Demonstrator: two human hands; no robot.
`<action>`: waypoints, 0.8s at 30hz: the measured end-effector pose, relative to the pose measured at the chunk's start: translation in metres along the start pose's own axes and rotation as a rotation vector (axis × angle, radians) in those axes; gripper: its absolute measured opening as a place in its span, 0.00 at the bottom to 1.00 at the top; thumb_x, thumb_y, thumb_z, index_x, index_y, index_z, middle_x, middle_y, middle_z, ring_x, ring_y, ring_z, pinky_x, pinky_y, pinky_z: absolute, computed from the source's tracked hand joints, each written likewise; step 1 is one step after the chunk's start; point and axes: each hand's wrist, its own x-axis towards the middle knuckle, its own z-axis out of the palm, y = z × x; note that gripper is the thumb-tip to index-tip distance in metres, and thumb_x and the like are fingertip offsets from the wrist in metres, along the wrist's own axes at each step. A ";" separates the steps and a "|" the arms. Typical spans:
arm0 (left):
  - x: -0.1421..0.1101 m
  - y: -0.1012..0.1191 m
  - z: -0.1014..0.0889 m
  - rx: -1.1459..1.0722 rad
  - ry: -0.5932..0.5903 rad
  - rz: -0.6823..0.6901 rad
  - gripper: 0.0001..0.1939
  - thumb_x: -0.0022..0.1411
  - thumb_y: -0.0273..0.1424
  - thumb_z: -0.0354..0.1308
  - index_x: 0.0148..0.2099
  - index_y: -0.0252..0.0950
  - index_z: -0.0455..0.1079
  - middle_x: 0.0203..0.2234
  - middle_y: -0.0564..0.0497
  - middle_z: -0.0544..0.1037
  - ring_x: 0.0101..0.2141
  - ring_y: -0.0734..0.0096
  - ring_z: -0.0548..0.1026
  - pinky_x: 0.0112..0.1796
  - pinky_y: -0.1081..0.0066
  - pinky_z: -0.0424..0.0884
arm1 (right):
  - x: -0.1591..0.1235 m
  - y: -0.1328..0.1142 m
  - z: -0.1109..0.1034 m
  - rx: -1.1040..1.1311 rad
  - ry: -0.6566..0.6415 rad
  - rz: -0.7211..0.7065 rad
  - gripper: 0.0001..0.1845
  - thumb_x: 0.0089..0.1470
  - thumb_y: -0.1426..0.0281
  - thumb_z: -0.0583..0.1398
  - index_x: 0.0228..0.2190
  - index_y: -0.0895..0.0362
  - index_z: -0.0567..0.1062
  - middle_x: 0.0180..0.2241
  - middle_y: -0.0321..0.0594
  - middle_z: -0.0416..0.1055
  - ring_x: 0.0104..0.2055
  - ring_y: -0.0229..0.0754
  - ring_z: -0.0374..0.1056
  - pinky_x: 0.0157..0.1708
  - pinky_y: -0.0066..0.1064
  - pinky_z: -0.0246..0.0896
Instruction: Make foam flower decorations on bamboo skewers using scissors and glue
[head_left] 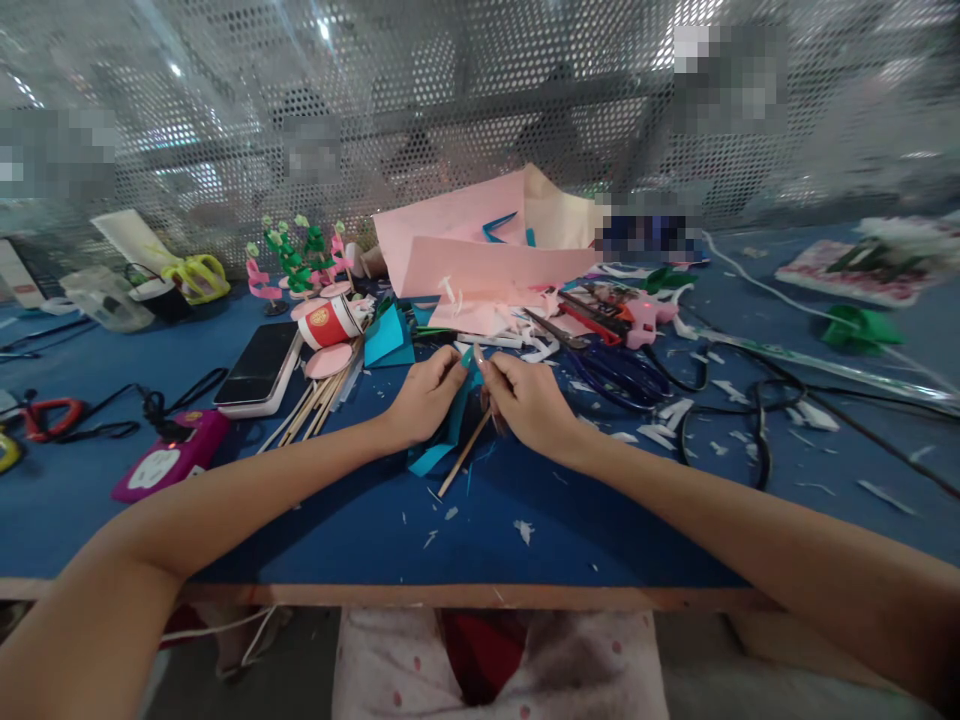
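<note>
At the middle of the blue surface (510, 530), the left hand (427, 400) grasps a strip of blue paper (450, 430) between thumb and fingers. The right hand (529, 405) meets it at the paper's upper end, its fingers curled in; a stick (463, 456) slants down from beneath them, and whether they grip the stick, the paper or both I cannot tell.

To the left of the hands, a red-and-white cup (328, 322) lies on its side, pale scraps showing at its right end; I cannot tell if they are inside. Just below it, a pink disc (328, 361) sits against a bundle of sticks (319, 400), near a phone (260, 365). At the far left stand a clear tub (112, 300), its contents too blurred to name, and a dark tub (161, 297) beside yellow loops (199, 278).

Behind the hands lie pink sheets (487, 265); to the right, blue-handled scissors (622, 375) rest among white scraps (660, 435).
</note>
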 end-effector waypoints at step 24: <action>-0.001 -0.002 0.000 -0.096 0.053 -0.060 0.16 0.60 0.34 0.44 0.21 0.35 0.52 0.14 0.58 0.55 0.18 0.79 0.56 0.20 0.76 0.52 | 0.002 0.001 -0.003 0.018 0.068 0.059 0.17 0.57 0.65 0.44 0.18 0.54 0.55 0.12 0.34 0.58 0.16 0.36 0.57 0.21 0.29 0.48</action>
